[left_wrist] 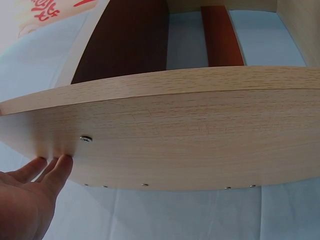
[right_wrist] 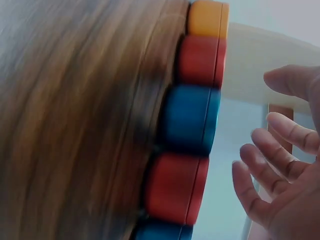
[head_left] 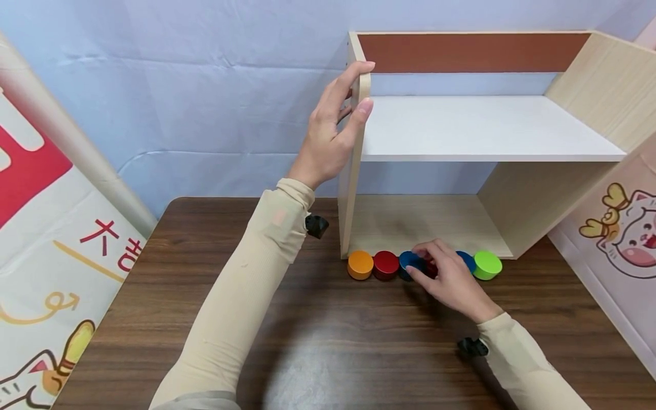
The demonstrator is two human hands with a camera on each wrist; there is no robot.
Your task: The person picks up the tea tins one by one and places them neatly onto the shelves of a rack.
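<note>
A light wooden shelf unit (head_left: 482, 128) stands at the back of a dark wooden table (head_left: 333, 341). My left hand (head_left: 353, 91) grips the top front edge of its left side panel (head_left: 351, 193), thumb inside and fingers (left_wrist: 62, 162) flat on the outer face (left_wrist: 190, 140). Along the shelf's front foot lies a row of round discs: orange (head_left: 360, 265), red (head_left: 385, 265), blue (head_left: 409, 261), a mostly hidden red one (right_wrist: 175, 187), blue (head_left: 467, 259) and green (head_left: 487, 265). My right hand (head_left: 417, 261) hovers over the middle discs with fingers (right_wrist: 280, 127) spread and relaxed, holding nothing.
A printed banner (head_left: 46, 228) leans at the table's left side. A board with a cartoon cat (head_left: 625, 233) stands at the right. A pale blue cloth (head_left: 205, 85) hangs behind. Bare table lies in front of the discs.
</note>
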